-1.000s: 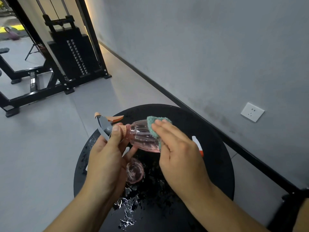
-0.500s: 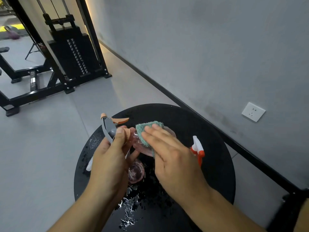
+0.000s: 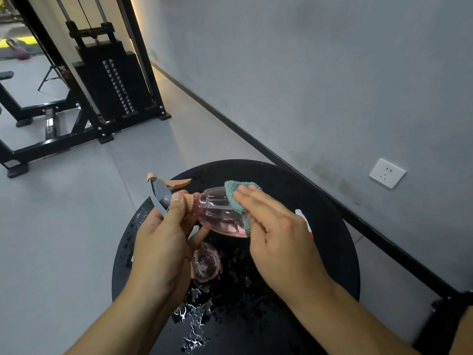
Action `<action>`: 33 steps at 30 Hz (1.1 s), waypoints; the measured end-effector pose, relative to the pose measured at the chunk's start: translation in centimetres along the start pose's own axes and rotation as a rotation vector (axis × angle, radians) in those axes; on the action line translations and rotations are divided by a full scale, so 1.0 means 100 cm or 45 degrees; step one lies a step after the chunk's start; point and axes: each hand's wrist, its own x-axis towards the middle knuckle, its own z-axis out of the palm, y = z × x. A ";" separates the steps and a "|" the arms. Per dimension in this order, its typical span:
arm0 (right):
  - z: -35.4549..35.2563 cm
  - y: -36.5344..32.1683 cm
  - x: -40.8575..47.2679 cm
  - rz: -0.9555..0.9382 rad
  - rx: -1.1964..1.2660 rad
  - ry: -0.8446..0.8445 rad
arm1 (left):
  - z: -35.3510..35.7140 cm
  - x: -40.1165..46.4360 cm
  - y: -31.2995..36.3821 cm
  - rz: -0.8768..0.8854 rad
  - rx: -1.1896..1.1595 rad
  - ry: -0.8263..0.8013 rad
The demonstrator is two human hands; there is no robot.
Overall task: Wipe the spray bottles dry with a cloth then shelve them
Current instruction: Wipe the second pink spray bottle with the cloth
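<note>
A clear pink spray bottle (image 3: 217,213) with a grey and orange trigger head (image 3: 161,193) lies tilted in the air above the round black table (image 3: 332,239). My left hand (image 3: 163,242) grips it at the neck and head. My right hand (image 3: 279,239) holds a teal cloth (image 3: 234,193) wrapped over the bottle's body near its base, fingers laid along it and the thumb tucked below. A second pink bottle (image 3: 206,262) lies on the table under my left hand. A white and orange sprayer (image 3: 304,221) shows behind my right hand, mostly hidden.
Water drops and small puddles (image 3: 194,319) cover the table's near and left part. A grey wall with a socket (image 3: 387,173) and a black skirting runs along the right. A black weight-stack machine (image 3: 112,85) stands on the grey floor at the far left.
My right hand slid the cloth along the bottle toward its neck, then back out toward its base. My left hand kept its grip and shifted the sprayer head slightly.
</note>
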 end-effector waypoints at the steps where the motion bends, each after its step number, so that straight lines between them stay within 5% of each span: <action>1: 0.000 -0.001 0.000 0.012 -0.012 0.022 | 0.000 0.000 0.001 0.006 -0.005 0.004; 7: 0.006 0.001 -0.003 -0.093 0.027 -0.110 | 0.002 -0.002 -0.006 -0.012 0.017 -0.032; 12: 0.000 0.010 0.004 0.033 0.086 0.038 | 0.003 0.004 0.002 0.011 -0.035 -0.001; 33: 0.000 0.011 0.004 0.023 0.095 0.023 | 0.004 0.004 0.001 -0.009 -0.025 -0.016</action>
